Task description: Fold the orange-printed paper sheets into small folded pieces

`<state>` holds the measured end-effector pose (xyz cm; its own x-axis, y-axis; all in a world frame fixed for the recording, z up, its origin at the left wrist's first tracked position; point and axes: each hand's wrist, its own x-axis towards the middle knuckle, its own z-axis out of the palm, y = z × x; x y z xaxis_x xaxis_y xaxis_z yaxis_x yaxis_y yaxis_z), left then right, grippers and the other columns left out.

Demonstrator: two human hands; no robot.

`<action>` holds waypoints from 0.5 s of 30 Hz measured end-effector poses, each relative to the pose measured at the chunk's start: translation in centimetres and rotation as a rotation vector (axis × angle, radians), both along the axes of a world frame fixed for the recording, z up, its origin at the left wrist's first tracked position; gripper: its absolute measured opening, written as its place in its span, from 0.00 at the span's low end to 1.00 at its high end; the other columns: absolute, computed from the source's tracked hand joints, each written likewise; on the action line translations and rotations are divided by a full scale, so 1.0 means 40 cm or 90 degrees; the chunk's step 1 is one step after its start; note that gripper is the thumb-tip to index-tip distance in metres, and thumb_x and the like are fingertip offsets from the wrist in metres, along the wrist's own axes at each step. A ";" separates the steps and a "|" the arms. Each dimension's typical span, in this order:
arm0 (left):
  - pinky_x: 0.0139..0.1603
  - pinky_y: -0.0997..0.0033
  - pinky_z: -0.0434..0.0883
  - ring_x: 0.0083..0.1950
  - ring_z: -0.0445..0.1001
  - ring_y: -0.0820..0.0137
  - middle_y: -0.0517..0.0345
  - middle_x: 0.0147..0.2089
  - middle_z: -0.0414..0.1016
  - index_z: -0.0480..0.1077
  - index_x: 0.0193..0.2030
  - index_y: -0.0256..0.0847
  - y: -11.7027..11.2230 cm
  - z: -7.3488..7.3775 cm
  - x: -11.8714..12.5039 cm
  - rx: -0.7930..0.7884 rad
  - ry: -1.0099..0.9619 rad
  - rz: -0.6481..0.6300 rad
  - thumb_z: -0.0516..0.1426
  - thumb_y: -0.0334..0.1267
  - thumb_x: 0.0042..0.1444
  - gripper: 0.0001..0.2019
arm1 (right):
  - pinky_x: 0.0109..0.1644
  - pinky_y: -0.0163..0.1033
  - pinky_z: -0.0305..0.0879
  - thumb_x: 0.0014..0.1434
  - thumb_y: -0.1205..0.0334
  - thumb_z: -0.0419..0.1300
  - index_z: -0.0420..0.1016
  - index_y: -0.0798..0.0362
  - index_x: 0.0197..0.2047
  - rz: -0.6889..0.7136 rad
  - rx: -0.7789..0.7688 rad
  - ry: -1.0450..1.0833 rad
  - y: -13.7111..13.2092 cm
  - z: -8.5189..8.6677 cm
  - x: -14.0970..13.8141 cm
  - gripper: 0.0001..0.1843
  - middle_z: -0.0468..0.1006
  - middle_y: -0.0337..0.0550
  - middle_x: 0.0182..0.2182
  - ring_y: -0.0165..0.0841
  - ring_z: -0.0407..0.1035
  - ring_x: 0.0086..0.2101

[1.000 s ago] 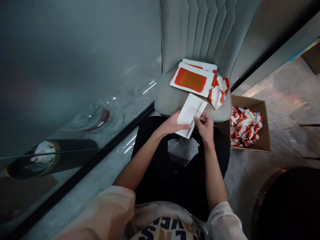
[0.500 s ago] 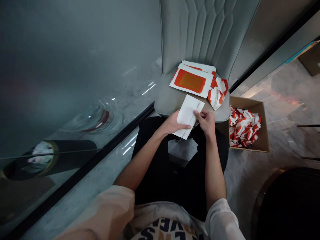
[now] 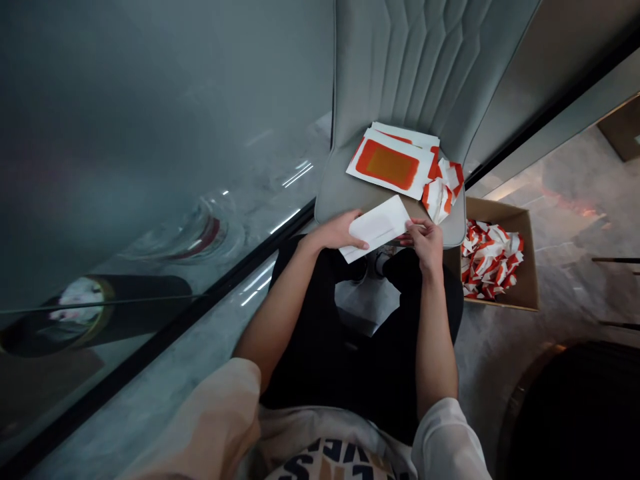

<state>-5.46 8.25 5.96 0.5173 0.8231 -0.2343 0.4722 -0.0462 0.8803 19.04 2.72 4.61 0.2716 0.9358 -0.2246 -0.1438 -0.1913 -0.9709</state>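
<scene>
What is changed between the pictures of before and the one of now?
The folded white paper has turned clockwise in the view, lying more crosswise. The right hand is now at its right end; the left hand keeps holding the other end. The orange-printed stack and crumpled paper stayed on the chair.

Shirt print [image 3: 337,460]: big block letters (folded, partly cut off); only "S" clear.
</scene>
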 end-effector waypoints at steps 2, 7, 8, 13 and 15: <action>0.51 0.63 0.73 0.51 0.77 0.57 0.50 0.51 0.79 0.72 0.54 0.40 0.011 -0.008 -0.012 0.034 0.015 0.085 0.76 0.42 0.38 0.35 | 0.30 0.38 0.80 0.48 0.44 0.75 0.72 0.51 0.38 -0.042 -0.001 0.022 0.002 -0.013 0.006 0.25 0.79 0.35 0.24 0.33 0.78 0.25; 0.45 0.65 0.75 0.42 0.79 0.64 0.51 0.44 0.80 0.64 0.58 0.39 0.001 -0.024 -0.025 -0.065 -0.160 0.232 0.75 0.39 0.44 0.37 | 0.39 0.42 0.83 0.47 0.48 0.77 0.68 0.49 0.38 -0.122 0.010 0.083 0.000 -0.036 0.017 0.25 0.76 0.31 0.24 0.30 0.77 0.27; 0.43 0.65 0.75 0.41 0.80 0.65 0.50 0.44 0.81 0.63 0.59 0.39 -0.003 -0.024 -0.025 -0.102 -0.193 0.241 0.75 0.39 0.46 0.37 | 0.40 0.42 0.83 0.47 0.48 0.76 0.68 0.49 0.38 -0.131 0.015 0.086 -0.002 -0.037 0.017 0.25 0.75 0.30 0.24 0.30 0.77 0.27; 0.33 0.68 0.74 0.35 0.80 0.65 0.51 0.38 0.82 0.60 0.62 0.39 -0.009 -0.016 -0.020 -0.183 -0.246 0.256 0.73 0.37 0.50 0.37 | 0.39 0.42 0.83 0.48 0.46 0.76 0.65 0.47 0.42 -0.111 0.033 0.079 -0.014 -0.026 0.007 0.28 0.76 0.30 0.27 0.31 0.78 0.28; 0.30 0.69 0.73 0.32 0.80 0.66 0.52 0.36 0.81 0.60 0.61 0.39 -0.007 -0.017 -0.020 -0.171 -0.242 0.260 0.73 0.35 0.50 0.37 | 0.36 0.41 0.81 0.49 0.45 0.75 0.65 0.46 0.46 -0.079 0.039 0.054 -0.017 -0.020 0.003 0.30 0.77 0.31 0.29 0.32 0.78 0.29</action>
